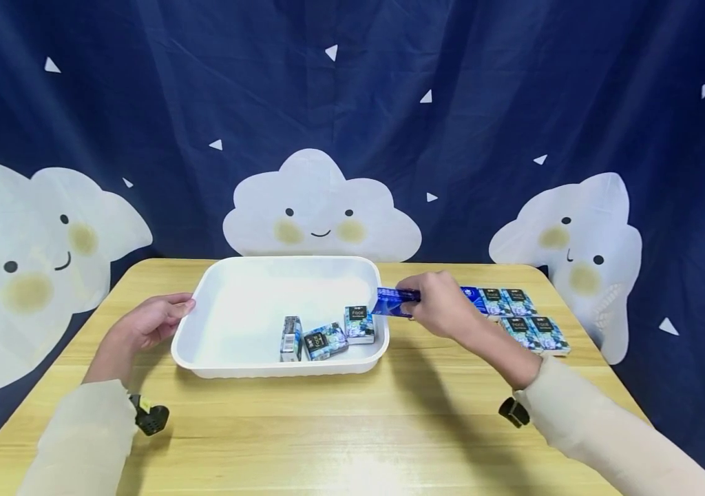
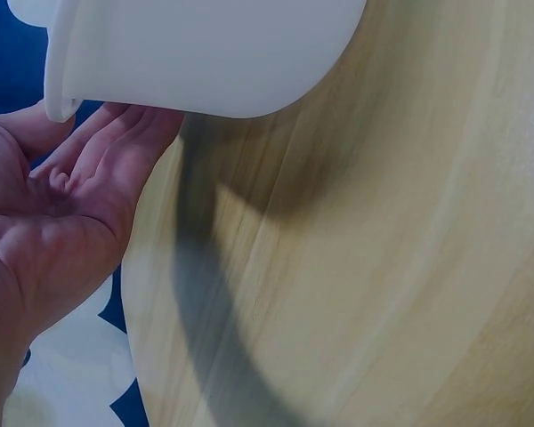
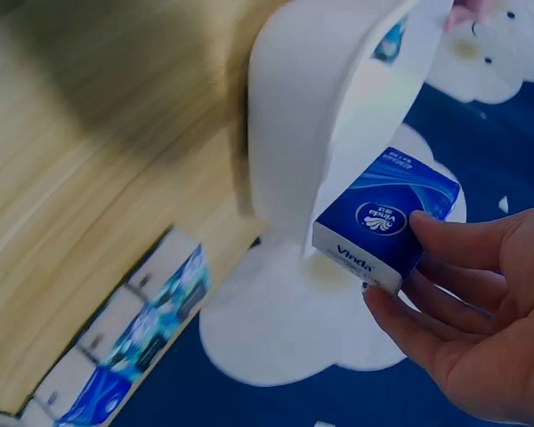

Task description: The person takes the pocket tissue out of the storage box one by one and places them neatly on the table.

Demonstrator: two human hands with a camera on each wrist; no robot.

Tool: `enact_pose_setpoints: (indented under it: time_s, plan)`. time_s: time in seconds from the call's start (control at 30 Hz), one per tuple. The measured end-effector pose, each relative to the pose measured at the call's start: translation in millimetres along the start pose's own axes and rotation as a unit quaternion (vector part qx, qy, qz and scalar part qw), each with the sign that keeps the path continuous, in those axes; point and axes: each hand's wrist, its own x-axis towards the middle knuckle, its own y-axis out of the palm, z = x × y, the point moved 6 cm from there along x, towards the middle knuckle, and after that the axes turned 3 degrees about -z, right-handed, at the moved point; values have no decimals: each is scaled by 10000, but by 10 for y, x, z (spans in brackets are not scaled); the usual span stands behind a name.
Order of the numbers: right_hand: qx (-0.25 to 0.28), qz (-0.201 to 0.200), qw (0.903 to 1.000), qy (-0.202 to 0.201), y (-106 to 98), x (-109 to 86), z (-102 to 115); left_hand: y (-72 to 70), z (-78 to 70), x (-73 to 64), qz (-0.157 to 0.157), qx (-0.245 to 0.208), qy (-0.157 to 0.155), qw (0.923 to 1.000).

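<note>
Vinda pack (image 3: 387, 209), blue with a white end, sits pinched between the thumb and fingers of the right hand (image 1: 442, 303), right at the near-vertical right wall of the white tray (image 1: 235, 310) — overlapping its rim in view, though contact is unclear. The left hand (image 1: 157, 320) grips the tray's left end, thumb at the rim. Inside, toward the right front, lie three floral packs (image 1: 325, 342), one on edge. Beyond the right hand — on the wooden table (image 1: 303, 427) — four more floral packs (image 1: 516, 331) adjoin another blue pack (image 1: 473, 297).
</note>
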Motion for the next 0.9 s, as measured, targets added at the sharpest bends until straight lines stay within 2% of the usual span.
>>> enact_pose_setpoints:
  time_s: [0.2,0.33,0.6,0.9]
  plan:
    - [-295,-174,9993,168,-135,-70,-243,-12,-7,-19,-25,12,-13,10000]
    - [-397,-150,9987,287,-153,-172,-397,-13,-9,-30,-44,30,-22,10000]
    - [-403,25,9980,494,-75,-401,-692,-3,-6,-23,-11,119,46,9999]
    - [-418,163,9970,631,87,-563,-880,-1,0,-6,-37,101,75,9999]
